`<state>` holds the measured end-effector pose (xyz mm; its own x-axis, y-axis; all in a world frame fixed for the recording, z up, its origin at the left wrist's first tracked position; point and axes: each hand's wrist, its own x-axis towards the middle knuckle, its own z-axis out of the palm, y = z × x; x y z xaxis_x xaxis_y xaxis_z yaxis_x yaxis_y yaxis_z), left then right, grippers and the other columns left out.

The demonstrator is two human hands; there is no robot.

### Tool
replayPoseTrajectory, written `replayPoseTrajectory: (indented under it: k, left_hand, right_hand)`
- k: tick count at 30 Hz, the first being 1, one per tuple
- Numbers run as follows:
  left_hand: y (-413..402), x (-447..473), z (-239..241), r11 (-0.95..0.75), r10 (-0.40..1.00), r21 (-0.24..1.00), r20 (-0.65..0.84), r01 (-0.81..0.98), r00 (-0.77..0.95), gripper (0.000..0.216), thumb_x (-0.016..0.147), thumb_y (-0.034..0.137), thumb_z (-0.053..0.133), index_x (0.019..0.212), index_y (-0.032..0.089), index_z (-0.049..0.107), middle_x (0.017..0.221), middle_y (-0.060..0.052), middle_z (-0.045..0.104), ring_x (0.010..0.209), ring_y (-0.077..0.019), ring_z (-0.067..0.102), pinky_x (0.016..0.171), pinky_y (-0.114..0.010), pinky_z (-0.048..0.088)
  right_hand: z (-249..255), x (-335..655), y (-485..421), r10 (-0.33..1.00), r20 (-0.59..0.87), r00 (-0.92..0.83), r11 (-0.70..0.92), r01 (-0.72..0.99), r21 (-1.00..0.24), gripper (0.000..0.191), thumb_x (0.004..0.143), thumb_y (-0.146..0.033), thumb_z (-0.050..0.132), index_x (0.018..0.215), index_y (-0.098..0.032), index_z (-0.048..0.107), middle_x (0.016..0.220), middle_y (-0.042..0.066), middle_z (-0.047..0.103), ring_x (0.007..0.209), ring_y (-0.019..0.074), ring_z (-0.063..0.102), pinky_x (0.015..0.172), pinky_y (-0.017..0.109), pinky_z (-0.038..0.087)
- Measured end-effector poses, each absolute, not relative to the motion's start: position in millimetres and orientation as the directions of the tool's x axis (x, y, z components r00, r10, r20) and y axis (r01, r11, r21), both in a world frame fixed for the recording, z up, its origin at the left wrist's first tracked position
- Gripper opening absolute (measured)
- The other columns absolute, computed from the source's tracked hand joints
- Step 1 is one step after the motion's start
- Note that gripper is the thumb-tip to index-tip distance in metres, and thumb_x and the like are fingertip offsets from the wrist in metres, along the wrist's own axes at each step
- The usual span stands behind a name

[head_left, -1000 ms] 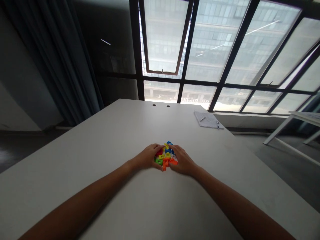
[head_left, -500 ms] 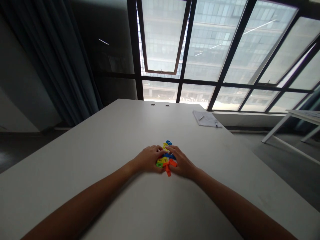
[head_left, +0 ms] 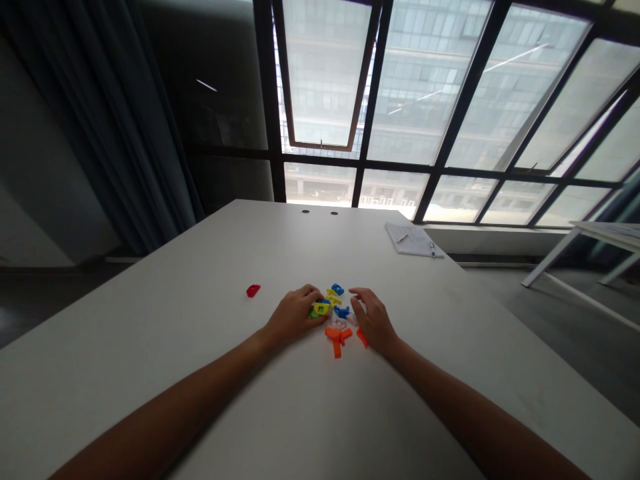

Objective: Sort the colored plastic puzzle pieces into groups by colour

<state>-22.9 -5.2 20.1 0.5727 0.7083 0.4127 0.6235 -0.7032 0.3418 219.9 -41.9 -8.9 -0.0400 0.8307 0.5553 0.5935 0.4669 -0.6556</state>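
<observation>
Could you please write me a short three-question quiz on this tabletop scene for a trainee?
1. True or false: the red piece lies apart from the pile of coloured pieces, on the left hand's side.
2. Which hand touches a yellow piece? A. left hand B. right hand C. neither
3. Fill in: near the far right corner of the white table lies a sheet of ____ with a pen on it.

Key
1. True.
2. A; its fingertips rest on the piece.
3. Paper, the pen at its near right edge.
</observation>
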Motion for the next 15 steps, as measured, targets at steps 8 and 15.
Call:
replayPoseTrajectory:
  k: [8, 15]
  left_hand:
    - [-3.3, -20.7, 20.5, -0.660, 0.750, 0.468, 0.452, 0.588, 0.482, 0.031, 0.086, 0.045, 0.072, 0.108, 0.024, 0.064, 0.117, -0.007, 0.066, 0.103, -0.0246, 0.065, 0.092, -0.038, 0.052]
    - [-3.3, -19.8, 23.1, -0.626, 0.778, 0.471, 0.433, 0.622, 0.455, 0.030, 0.092, 0.047, 0.064, 0.108, 0.022, 0.064, 0.122, -0.009, 0.064, 0.112, -0.0275, 0.060, 0.100, -0.043, 0.049]
  right_hand:
    - [-14.0, 214.7, -36.8, 0.946, 0.313, 0.087, 0.273, 0.311, -0.910, 0.039, 0.099, -0.050, 0.048, 0.115, -0.020, 0.066, 0.120, 0.011, 0.072, 0.115, 0.0271, 0.065, 0.103, 0.044, 0.052]
    - [-8.5, 226.1, -33.6, 0.906, 0.380, 0.187, 0.352, 0.168, -0.921, 0.038, 0.094, -0.049, 0.056, 0.117, -0.019, 0.063, 0.123, 0.012, 0.071, 0.120, 0.0272, 0.064, 0.106, 0.046, 0.050]
